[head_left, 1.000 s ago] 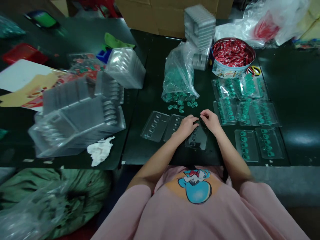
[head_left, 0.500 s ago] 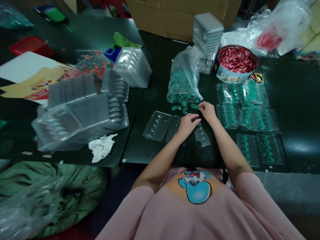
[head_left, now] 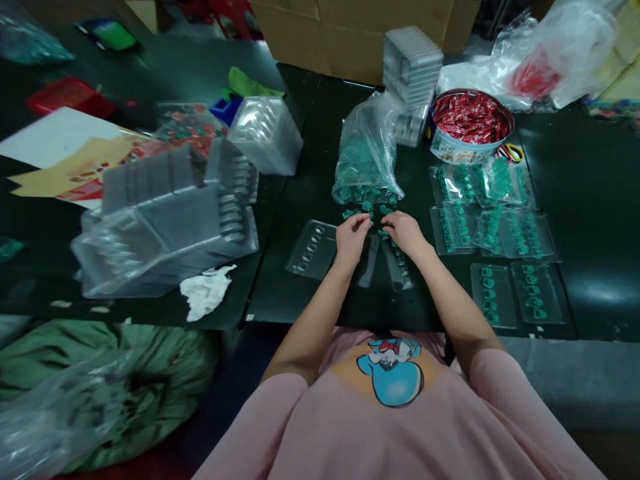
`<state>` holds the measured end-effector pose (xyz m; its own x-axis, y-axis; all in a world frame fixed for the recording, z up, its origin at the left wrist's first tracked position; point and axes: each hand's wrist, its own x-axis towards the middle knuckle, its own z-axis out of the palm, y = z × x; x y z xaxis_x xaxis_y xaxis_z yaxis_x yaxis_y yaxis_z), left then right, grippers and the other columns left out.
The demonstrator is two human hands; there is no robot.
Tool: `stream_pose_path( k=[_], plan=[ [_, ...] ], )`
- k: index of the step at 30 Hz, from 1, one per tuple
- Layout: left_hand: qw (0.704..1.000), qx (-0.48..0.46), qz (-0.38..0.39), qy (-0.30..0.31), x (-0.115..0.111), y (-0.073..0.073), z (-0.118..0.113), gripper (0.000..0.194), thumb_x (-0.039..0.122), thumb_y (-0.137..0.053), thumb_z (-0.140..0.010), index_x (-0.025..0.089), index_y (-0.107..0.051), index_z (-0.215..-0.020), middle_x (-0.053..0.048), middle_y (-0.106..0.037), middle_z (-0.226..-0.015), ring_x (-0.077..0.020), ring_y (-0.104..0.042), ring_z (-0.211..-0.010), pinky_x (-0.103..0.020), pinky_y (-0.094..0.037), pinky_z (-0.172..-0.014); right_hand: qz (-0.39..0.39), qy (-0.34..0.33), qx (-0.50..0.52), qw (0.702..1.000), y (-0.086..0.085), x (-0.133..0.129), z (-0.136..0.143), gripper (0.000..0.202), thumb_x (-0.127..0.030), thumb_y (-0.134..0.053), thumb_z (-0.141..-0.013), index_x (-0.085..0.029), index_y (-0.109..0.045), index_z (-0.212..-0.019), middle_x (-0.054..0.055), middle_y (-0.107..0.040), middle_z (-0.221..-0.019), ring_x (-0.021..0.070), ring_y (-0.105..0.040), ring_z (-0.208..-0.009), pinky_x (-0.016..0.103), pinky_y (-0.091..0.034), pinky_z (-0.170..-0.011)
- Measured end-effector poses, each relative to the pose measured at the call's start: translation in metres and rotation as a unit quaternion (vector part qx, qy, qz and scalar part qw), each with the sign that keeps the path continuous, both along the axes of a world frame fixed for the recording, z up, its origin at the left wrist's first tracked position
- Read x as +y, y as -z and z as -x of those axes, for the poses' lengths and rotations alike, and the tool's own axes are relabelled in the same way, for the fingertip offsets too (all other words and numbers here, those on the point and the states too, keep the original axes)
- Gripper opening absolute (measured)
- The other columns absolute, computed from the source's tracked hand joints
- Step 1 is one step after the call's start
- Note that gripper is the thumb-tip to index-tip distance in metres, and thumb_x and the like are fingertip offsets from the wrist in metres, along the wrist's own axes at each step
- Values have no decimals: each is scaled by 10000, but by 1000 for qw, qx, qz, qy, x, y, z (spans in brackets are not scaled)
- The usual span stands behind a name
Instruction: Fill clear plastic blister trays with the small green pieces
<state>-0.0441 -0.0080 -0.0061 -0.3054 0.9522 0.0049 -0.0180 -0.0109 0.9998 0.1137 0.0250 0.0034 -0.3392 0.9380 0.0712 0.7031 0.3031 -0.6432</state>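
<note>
My left hand (head_left: 351, 239) has its fingertips pinched together at a small green translucent plastic piece, beside several loose green pieces (head_left: 367, 206). Close by on the right, my right hand (head_left: 405, 233) is closed, its thumb and fingers at another green piece (head_left: 383, 234) by the top end of a clear blister tray (head_left: 400, 273). A second clear tray (head_left: 369, 263) lies between my forearms, and a third tray (head_left: 313, 250) with unfilled cavities lies left of my left hand. Beyond my hands, a clear plastic bag (head_left: 367, 143) of green pieces lies with its mouth toward me.
Trays filled with green pieces (head_left: 493, 293) lie at the right. Behind them stand a round tin (head_left: 467, 150) of red wrapped packets and scissors (head_left: 511, 153). Stacked clear trays (head_left: 165, 233) and a crumpled white tissue (head_left: 206, 292) are at the left. A cardboard box (head_left: 360, 40) stands at the back.
My left hand has moved left and up toward the loose pieces, off the right-hand tray. My right hand has come back slightly toward me and left, to that tray's top end.
</note>
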Motion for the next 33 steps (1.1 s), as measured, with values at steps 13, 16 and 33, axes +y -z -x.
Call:
stream_pose_path(
  k=[13,16,33],
  plan=[
    [990,-110,65,61,-21,-14,-6,323,307,-786,-652,151,-735,-929,-64,-732,-891,-166,-662,-805,-300,-513,-767,190,-4,377,906,-3,-10,5,178,-349,-677,-766,-201,-670,-865,-2,-678,-773,132,-612,-704,280,-473,-705],
    [980,-156,89,86,-23,-21,-8,315,298,-812,-611,147,-732,-876,-41,-707,-792,-140,-637,-735,-261,-488,-693,255,13,457,852,-12,-24,0,291,-405,-764,-688,-195,-664,-864,-15,-659,-737,106,-579,-659,235,-435,-614],
    [996,-21,-35,83,-30,-28,-10,172,201,-699,-686,171,-674,-853,18,-622,-727,-97,-574,-674,-222,-458,-663,387,23,535,751,-14,-43,-3,413,-447,-867,-599,-188,-663,-848,-12,-646,-774,80,-583,-690,196,-432,-608]
  ],
)
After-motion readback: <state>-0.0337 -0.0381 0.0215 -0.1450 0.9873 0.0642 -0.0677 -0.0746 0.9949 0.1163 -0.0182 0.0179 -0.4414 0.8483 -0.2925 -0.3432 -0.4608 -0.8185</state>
